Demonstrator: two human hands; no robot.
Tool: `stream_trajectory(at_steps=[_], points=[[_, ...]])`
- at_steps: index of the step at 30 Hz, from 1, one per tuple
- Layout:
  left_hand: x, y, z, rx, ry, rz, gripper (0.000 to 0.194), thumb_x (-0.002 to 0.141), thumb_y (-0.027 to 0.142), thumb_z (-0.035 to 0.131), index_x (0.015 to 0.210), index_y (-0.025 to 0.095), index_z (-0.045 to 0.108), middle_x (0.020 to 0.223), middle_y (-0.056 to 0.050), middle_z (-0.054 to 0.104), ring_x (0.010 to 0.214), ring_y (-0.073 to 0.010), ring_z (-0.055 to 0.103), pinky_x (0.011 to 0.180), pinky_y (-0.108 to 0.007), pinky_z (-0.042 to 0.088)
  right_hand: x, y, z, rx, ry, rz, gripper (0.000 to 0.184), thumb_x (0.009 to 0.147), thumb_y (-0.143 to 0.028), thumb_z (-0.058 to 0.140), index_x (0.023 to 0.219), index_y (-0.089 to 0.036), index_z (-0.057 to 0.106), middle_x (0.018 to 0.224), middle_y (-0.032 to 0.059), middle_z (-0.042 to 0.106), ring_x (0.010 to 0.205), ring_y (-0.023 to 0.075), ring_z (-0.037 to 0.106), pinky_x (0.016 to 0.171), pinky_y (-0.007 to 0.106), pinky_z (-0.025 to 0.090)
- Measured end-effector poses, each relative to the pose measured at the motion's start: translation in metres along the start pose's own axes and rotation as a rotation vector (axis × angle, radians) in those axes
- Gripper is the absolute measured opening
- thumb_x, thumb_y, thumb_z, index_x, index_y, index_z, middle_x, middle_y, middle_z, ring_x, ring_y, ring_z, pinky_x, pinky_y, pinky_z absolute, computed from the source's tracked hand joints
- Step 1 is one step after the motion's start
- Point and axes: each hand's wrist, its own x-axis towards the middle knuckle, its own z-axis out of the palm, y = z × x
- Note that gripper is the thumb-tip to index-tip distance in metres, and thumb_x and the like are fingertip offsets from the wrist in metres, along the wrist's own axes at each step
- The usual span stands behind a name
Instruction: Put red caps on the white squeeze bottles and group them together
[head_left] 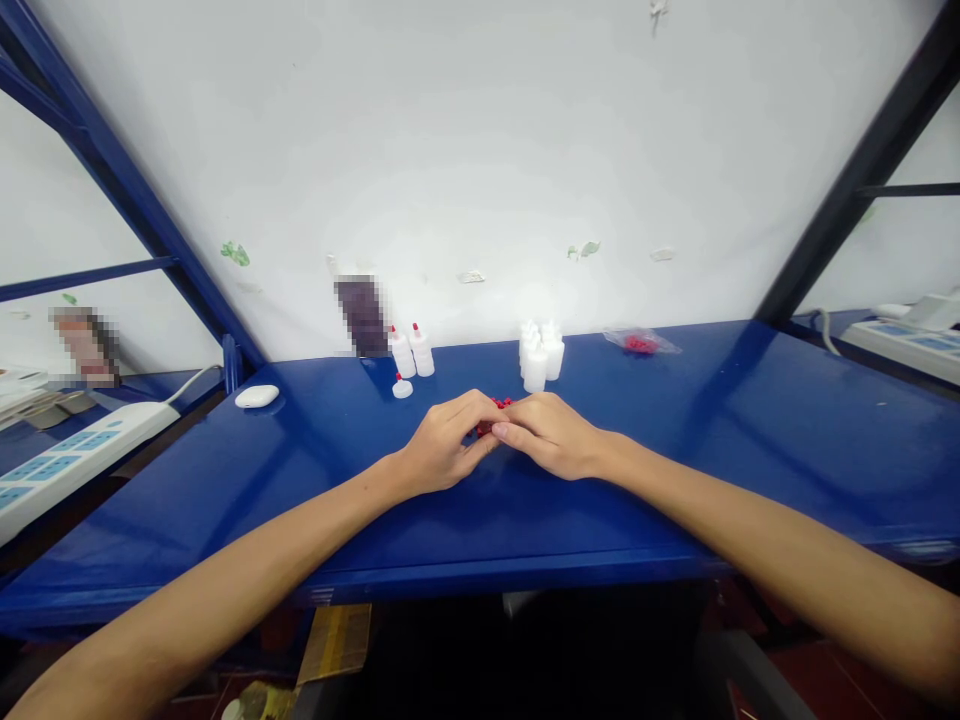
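meeting over the middle of the blue table (712, 400), the left hand (450, 435) and the right hand (551, 435) are crowding around a small heap of red caps (501, 402), which is lying on the tabletop between and partly beneath the fingers. the left hand is arching, its thumb and fingers bending toward each other around some of the caps; the right hand is curving in from the other side, its thumb seemingly touching the left fingers. whether either is pinching a cap i cannot tell, since the fingers are hiding their own tips. the step in hand seems to be gathering or sorting the caps, and the next move is probably calling for a finger and thumb closing on one without scattering the others.

counting along the wall (480, 150), two red-tipped bottles (422, 352) are standing upright, and one shorter red-tipped white piece (402, 388) is resting just in front of them. several white bottles (535, 370) are standing in one cluster, overlapping too much for a sure count. one clear bag (670, 347) is holding more red pieces (641, 344), and one white case (256, 397) is lying toward the left. the caps are overlapping too much for counting.
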Motion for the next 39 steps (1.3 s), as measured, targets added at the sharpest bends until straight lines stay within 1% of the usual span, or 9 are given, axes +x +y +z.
stream_trajectory(at_steps=[4, 9, 14, 19, 23, 27, 33, 36, 39], points=[[0.004, 0.005, 0.001, -0.039, 0.031, -0.050, 0.010, 0.090, 0.013, 0.059, 0.098, 0.017, 0.058, 0.084, -0.003, 0.060, 0.073, -0.0118, 0.054, 0.067, -0.025, 0.046, -0.001, 0.002, 0.000, -0.002, 0.060, -0.018, 0.047, 0.101, -0.043, 0.032, 0.077, -0.015, 0.060, 0.066, 0.0019, 0.057, 0.058, 0.0117, 0.047, 0.058, 0.026, 0.026], [0.006, 0.008, 0.002, -0.082, 0.062, -0.115, 0.007, 0.090, 0.014, 0.059, 0.096, 0.017, 0.058, 0.083, -0.003, 0.060, 0.072, -0.0115, 0.052, 0.064, -0.024, 0.046, -0.001, 0.001, 0.000, 0.038, 0.107, 0.016, 0.046, 0.100, -0.045, 0.036, 0.071, -0.016, 0.056, 0.064, 0.0006, 0.054, 0.057, 0.0112, 0.045, 0.057, 0.025, 0.027], [0.005, 0.009, 0.002, -0.089, 0.023, -0.113, 0.009, 0.090, 0.012, 0.058, 0.096, 0.018, 0.057, 0.083, -0.002, 0.059, 0.071, -0.0109, 0.052, 0.064, -0.024, 0.045, 0.000, -0.003, -0.002, 0.030, 0.143, 0.036, 0.039, 0.095, -0.042, 0.045, 0.066, -0.016, 0.052, 0.060, -0.0015, 0.050, 0.055, 0.0102, 0.041, 0.057, 0.025, 0.024], [0.002, 0.005, 0.004, -0.056, -0.028, -0.081, 0.018, 0.090, 0.012, 0.057, 0.106, 0.019, 0.058, 0.092, -0.003, 0.055, 0.077, -0.0115, 0.053, 0.068, -0.025, 0.047, -0.002, -0.006, -0.004, -0.021, 0.112, 0.072, 0.029, 0.091, -0.035, 0.047, 0.069, -0.017, 0.053, 0.059, -0.0026, 0.050, 0.053, 0.0101, 0.040, 0.056, 0.025, 0.023], [0.001, 0.002, 0.003, 0.017, -0.048, -0.053, 0.019, 0.090, 0.016, 0.058, 0.109, 0.022, 0.061, 0.092, -0.003, 0.047, 0.078, -0.0120, 0.049, 0.065, -0.024, 0.046, -0.003, -0.007, -0.004, -0.082, 0.059, 0.129, 0.018, 0.091, -0.032, 0.046, 0.084, -0.018, 0.056, 0.063, -0.0031, 0.053, 0.054, 0.0110, 0.041, 0.058, 0.026, 0.024], [0.001, 0.000, 0.002, 0.095, -0.054, -0.024, 0.017, 0.091, 0.018, 0.058, 0.107, 0.022, 0.063, 0.088, -0.002, 0.041, 0.077, -0.0127, 0.045, 0.064, -0.024, 0.044, -0.003, -0.008, -0.005, -0.046, 0.023, 0.110, 0.016, 0.092, -0.030, 0.044, 0.098, -0.020, 0.055, 0.063, -0.0045, 0.052, 0.053, 0.0124, 0.042, 0.059, 0.026, 0.027], [0.002, -0.003, -0.002, 0.158, -0.083, -0.010, 0.011, 0.095, 0.021, 0.051, 0.102, 0.019, 0.059, 0.085, -0.003, 0.047, 0.077, -0.0146, 0.047, 0.068, -0.028, 0.043, -0.002, -0.003, -0.007, 0.129, -0.015, 0.108, 0.043, 0.097, -0.050, 0.041, 0.130, -0.022, 0.041, 0.073, -0.0032, 0.059, 0.061, 0.0153, 0.052, 0.062, 0.027, 0.035], [0.003, -0.018, -0.016, 0.176, 0.024, -0.085, 0.011, 0.095, 0.025, 0.046, 0.090, 0.018, 0.053, 0.080, -0.002, 0.050, 0.072, -0.0144, 0.048, 0.066, -0.029, 0.041, 0.000, 0.002, -0.006, 0.183, 0.064, 0.138, 0.047, 0.100, -0.051, 0.034, 0.137, -0.022, 0.040, 0.069, -0.0038, 0.058, 0.058, 0.0144, 0.051, 0.062, 0.028, 0.036], [-0.003, -0.046, -0.043, 0.301, 0.233, -0.312, 0.023, 0.096, 0.031, 0.042, 0.076, 0.019, 0.046, 0.069, 0.000, 0.045, 0.063, -0.0136, 0.042, 0.062, -0.029, 0.037, 0.001, 0.006, -0.004, 0.233, 0.163, 0.170, 0.042, 0.095, -0.052, 0.045, 0.122, -0.020, 0.054, 0.060, -0.0063, 0.050, 0.053, 0.0116, 0.046, 0.059, 0.027, 0.035]])
